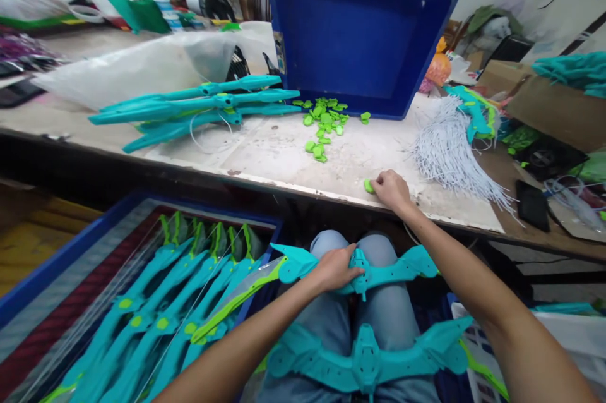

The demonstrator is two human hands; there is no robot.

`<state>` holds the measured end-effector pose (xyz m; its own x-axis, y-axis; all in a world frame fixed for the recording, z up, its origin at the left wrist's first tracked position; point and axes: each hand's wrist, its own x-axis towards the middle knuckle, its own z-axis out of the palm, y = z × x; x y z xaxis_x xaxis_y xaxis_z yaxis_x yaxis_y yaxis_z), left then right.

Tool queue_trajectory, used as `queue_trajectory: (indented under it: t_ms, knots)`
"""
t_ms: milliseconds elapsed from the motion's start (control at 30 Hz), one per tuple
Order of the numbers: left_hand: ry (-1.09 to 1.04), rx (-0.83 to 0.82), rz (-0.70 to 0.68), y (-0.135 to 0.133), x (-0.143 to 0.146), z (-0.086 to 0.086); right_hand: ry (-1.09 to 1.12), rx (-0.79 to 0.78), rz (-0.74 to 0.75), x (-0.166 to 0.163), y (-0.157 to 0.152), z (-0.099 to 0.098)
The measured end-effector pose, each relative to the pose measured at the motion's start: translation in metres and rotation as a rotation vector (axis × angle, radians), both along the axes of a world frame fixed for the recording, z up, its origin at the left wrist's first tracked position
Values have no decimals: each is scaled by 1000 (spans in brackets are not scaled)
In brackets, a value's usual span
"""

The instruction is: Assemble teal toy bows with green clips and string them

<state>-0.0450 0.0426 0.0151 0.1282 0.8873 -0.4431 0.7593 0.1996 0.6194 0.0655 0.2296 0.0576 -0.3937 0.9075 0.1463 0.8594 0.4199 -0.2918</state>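
Observation:
My left hand (335,270) is wrapped round the middle of a teal plastic toy bow (395,271) that rests across my knees. A second teal toy bow (331,362) lies lower on my lap, with bright green parts near its ends. At the front edge of the table, my right hand (392,189) pinches a small green plastic piece (368,186) against the tabletop. Farther back, several loose green pieces (326,117) are scattered in a pile. White strings (445,144) lie in a thick bundle to the right of that hand.
A blue crate (350,30) stands on its side at the back of the table (265,156). Stacked teal bows (203,103) lie left of the green pieces. Beside my left leg, a blue bin (118,207) holds several strung bows (161,321). A black phone (532,204) sits right.

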Motion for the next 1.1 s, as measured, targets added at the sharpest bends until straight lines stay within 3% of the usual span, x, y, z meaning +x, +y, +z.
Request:
queue_trajectory:
  t_ms: [100,200,300,400,533,633,767,967,1100]
  knots:
    - [-45,4,8,3,-1,-6,103,115,293,12,9,-4]
    - [-136,-19,19,8,-5,-13,160,105,636,17,24,-8]
    - [-343,-135,95,14,-12,-19,186,90,696,21,22,-10]
    - [-639,-316,248,18,-18,-25,307,114,723,35,-17,-13]
    - [-835,-421,375,19,-20,-29,385,97,880,65,-100,-33]
    - [-886,-441,370,19,-17,-30,356,116,861,79,-139,-57]
    - [-870,-395,362,18,-16,-29,400,115,774,78,-151,-78]
    - [-829,-300,200,13,-17,-25,438,-57,608,74,-158,-81]
    - [-715,-234,274,11,-10,-25,386,-310,366,68,-154,-76]
